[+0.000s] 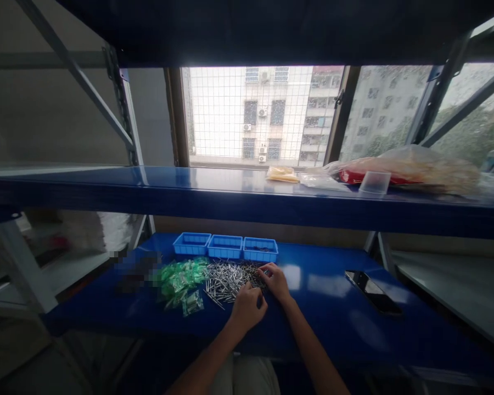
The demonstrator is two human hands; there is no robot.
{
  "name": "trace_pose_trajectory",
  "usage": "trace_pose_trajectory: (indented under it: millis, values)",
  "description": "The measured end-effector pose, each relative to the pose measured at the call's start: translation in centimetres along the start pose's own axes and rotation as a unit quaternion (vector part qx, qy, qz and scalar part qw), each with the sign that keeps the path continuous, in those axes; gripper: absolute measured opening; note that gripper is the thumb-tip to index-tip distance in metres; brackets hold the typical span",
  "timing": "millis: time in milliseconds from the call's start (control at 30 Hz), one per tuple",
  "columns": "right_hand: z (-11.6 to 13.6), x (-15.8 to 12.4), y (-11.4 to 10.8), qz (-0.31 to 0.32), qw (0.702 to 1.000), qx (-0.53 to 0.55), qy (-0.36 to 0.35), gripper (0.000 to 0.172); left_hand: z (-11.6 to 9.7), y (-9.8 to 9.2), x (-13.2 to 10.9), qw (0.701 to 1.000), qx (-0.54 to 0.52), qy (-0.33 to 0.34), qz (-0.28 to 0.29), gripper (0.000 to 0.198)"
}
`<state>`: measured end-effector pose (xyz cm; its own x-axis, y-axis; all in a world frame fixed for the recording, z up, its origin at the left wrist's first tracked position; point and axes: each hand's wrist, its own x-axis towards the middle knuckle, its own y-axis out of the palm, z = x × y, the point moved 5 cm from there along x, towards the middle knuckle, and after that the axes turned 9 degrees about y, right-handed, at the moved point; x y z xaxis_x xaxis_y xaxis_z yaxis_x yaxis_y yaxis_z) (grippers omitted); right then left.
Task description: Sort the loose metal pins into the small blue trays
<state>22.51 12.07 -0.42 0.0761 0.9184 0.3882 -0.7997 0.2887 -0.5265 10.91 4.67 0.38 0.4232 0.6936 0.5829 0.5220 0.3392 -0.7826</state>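
Observation:
A loose pile of thin silvery metal pieces [226, 280], like short rods, is spread on the blue shelf board in front of me. My left hand [249, 306] is at the pile's near right edge, its fingers curled in; whatever they may hold is hidden. At the right side of the pile, my right hand [275, 281] has thumb and fingertips drawn together against the metal pieces. I cannot make out what is between them. Left of the pile lies a heap of small green-tinted clear plastic bags [181, 280], with one bag [192, 303] nearer to me.
Behind the pile stand three blue plastic trays, left [192, 251], middle [225, 254] and right [260, 257]; the right one holds small dark items. A phone [372, 292] lies to the right. An upper blue shelf [230, 197] crosses ahead, bearing bags and a clear cup [374, 182].

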Motion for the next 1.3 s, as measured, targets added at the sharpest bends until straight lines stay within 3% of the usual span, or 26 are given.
trace_pose_trajectory:
  millis: [167,333,467,600,867,1133,1300]
  values:
    - [-0.7,-0.8,-1.5,-0.089,0.996,0.011,0.023,0.036,-0.2,-0.4,0.2,0.999,0.005,0.019,-0.027,0.013]
    - [-2.3,-1.7,-3.0,-0.176,0.979,0.022,0.099,0.042,-0.1,-1.1,0.4,0.997,0.029,0.016,-0.067,0.013]
    - [-2.9,-3.0,-3.9,-0.205,0.964,0.078,0.149,0.048,-0.6,-1.7,-0.1,0.996,0.051,0.007,-0.078,0.01]
    - [-2.5,-4.3,-3.9,-0.153,0.961,0.136,0.188,0.052,-1.2,-2.2,-1.3,0.996,0.05,0.018,-0.066,0.015]
    - [-1.0,-6.5,-3.0,-0.002,0.977,0.143,0.157,0.055,0.2,-2.8,-3.5,0.999,0.032,0.019,-0.04,0.036]
    - [0.6,-8.6,-3.2,0.02,0.995,-0.008,0.101,0.045,1.6,-5.9,-4.0,0.999,0.026,0.025,-0.032,0.031]
    - [0.2,-7.7,-2.4,0.05,0.993,0.05,0.097,0.044,1.9,-7.2,-2.6,0.997,-0.021,0.068,-0.026,0.025]
